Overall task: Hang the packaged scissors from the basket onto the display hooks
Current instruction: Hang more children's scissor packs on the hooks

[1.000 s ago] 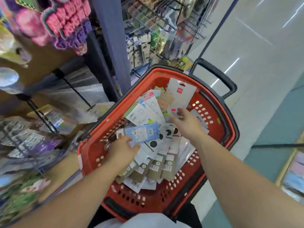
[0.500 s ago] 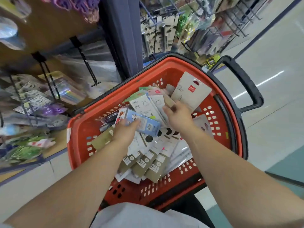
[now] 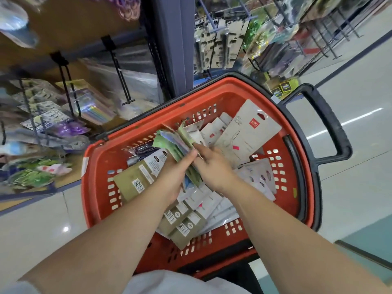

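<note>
A red plastic basket (image 3: pixel 95 166) with a black handle (image 3: pixel 331 124) stands in front of me, filled with several flat carded packages. Over its middle, my left hand (image 3: pixel 174 172) and my right hand (image 3: pixel 212 164) together grip an upright stack of packages (image 3: pixel 178 143) with green and blue edges. A large white scissors card with a red logo (image 3: pixel 248 132) leans against the basket's far right wall. Brown carded packs with barcodes (image 3: pixel 135 179) lie at the basket's left and front. Black display hooks (image 3: pixel 121 77) stick out from the shelf at the left.
Shelving with hanging goods fills the left side, with a dark upright post (image 3: pixel 171 45) behind the basket. More racks of carded items (image 3: pixel 222 43) hang at the back right. Pale tiled floor (image 3: pixel 350 187) lies to the right and left of the basket.
Both hands have come together and gathered loose packages into one upright stack, lifted a little off the pile. The view has tilted, with the basket now nearer the centre.
</note>
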A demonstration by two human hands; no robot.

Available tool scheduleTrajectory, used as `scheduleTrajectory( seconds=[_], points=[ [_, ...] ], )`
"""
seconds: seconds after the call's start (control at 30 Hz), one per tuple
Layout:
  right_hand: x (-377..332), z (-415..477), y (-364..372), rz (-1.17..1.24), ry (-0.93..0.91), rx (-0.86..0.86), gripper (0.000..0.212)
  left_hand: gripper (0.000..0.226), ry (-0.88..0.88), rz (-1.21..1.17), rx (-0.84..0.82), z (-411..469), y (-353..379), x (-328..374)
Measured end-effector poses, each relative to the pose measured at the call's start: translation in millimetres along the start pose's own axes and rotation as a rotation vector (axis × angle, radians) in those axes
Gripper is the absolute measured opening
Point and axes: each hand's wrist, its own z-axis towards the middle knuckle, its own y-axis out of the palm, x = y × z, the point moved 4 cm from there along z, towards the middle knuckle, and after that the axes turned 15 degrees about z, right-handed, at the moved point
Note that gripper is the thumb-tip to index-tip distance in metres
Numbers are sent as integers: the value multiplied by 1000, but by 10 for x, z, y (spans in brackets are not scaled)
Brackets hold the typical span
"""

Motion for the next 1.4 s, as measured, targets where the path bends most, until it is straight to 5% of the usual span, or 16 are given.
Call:
scheduleTrajectory(
  seconds=[0.13, 0.27, 0.47, 0.7, 0.77, 0.87, 0.9, 1.07, 1.27, 1.4],
  points=[
    [31, 13, 60, -70, -5, -126, 61, 68, 35, 63, 55, -11, -82, -56],
    [106, 116, -38, 31, -11, -44, 56, 24, 7, 35, 303, 3, -225, -84],
    [147, 346, -74, -304, 19, 68, 77, 20, 8, 76, 329, 16, -453, -181],
    [-10, 233, -109, 41, 30, -51, 144, 13, -26, 86, 238, -322, -727, -132],
    [-42, 144, -141, 102, 14, -47, 135, 20, -60, 25, 218, -450, -818, -109],
    [-113, -58, -173, 145, -19, 22, 93, 94, -65, -102, 212, -608, -895, -66],
    [-128, -126, -163, 182, -33, 54, 83, 103, -52, -133, 212, -636, -898, -59],
    [-197, -446, -22, 430, -90, 211, 49, 36, 55, -91, 205, -927, -588, 91],
    [-379, -666, -46, 245, -120, 17, 67, 39, 84, -170, 230, -1139, -480, 118],
    [-513, -836, -102, 254, -140, -131, 56, 55, 104, -205, 217, -1314, -467, 162]
  ],
)
